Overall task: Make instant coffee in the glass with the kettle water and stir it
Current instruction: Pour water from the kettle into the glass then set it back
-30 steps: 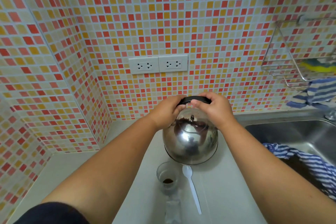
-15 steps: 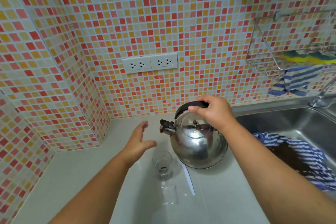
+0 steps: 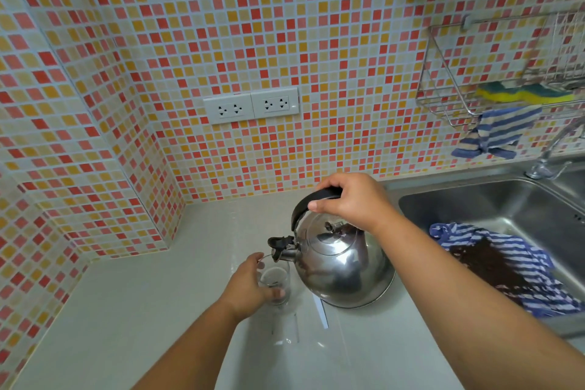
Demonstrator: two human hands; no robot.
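Gripping the kettle [image 3: 338, 266] handle, the right hand [image 3: 351, 201] held its spout just above the glass [image 3: 274, 282], which the left hand [image 3: 248, 286] fingers clasped.

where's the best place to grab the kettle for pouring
By the black arched handle over the kettle, coming from above on the side away from the spout. The right hand grips there; the spout points at the glass.

- A double wall socket [image 3: 251, 106] sits in the mosaic tiles [image 3: 332, 41].
- A wire rack [image 3: 493, 73] holds a yellow sponge [image 3: 525, 95].
- A striped cloth [image 3: 497, 134] hangs below it.
- Another striped cloth [image 3: 512, 266] lies in the steel sink [image 3: 493, 199], near the tap [image 3: 547, 158].
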